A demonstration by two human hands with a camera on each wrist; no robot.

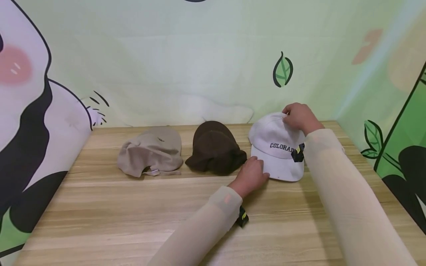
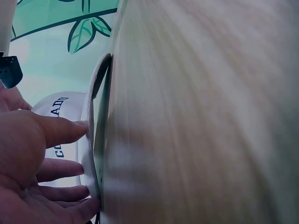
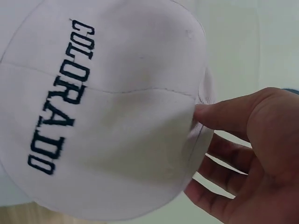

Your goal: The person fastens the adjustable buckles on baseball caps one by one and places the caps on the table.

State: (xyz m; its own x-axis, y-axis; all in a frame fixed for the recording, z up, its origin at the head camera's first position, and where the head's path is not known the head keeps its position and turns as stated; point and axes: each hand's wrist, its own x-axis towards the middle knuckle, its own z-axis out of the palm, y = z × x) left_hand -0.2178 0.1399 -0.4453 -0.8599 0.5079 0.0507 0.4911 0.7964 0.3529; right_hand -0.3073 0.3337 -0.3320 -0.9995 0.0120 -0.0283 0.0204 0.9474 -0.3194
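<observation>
In the head view, three caps are sitting in a row at the back of the wooden bench (image 1: 100,214), just before a painted backdrop (image 1: 153,55): a beige cap (image 1: 151,147) at the left, a dark brown cap (image 1: 216,147) in the middle and a white cap (image 1: 263,136) at the right end, its brim (image 1: 283,167) facing the person. The brown cap is crowding the left hand (image 1: 251,177), which is touching the brim's near-left corner. The right hand (image 1: 301,117) is grasping the crown's top, while a black wrist camera (image 1: 298,153) is covering the lettering's end. The bench is stretching forward from the row, and its right edge is slanting beyond the right sleeve (image 1: 346,188). In the left wrist view, thumb and fingers are meeting the brim; whether this grip is pinching or merely touching, I cannot tell. In the right wrist view, the other grip is pinching the crown, thumb in front, fingers behind, and COLORADO is showing whole.
</observation>
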